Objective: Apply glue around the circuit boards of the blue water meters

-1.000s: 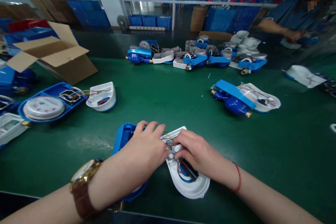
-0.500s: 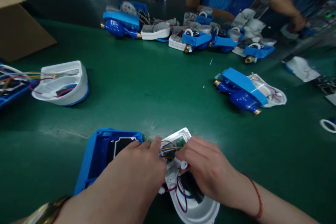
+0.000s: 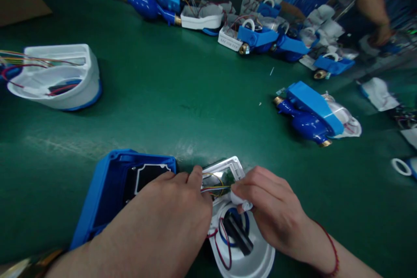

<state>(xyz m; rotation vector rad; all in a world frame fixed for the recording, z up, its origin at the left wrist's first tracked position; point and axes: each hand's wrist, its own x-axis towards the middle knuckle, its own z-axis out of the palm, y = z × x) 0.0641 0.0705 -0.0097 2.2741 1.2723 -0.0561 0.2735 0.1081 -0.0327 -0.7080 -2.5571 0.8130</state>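
Note:
In front of me an open white plastic housing lies with its inside up. It holds a black cylinder, red and dark wires and a green circuit board. My left hand is closed at the housing's left edge, around thin coloured wires; its fingertips are hidden. My right hand pinches a soft-looking white wad over the housing, beside the wires' right end. A blue open case stands left of the housing, partly behind my left arm.
Another white housing with wires sits at the left. A blue meter body lies at the right. Several blue and white units line the back of the green table. A co-worker's arm shows at the far right.
My right hand has moved slightly right with the white wad, uncovering more of the circuit board and black cylinder. My view has shifted, so the background items appear displaced.

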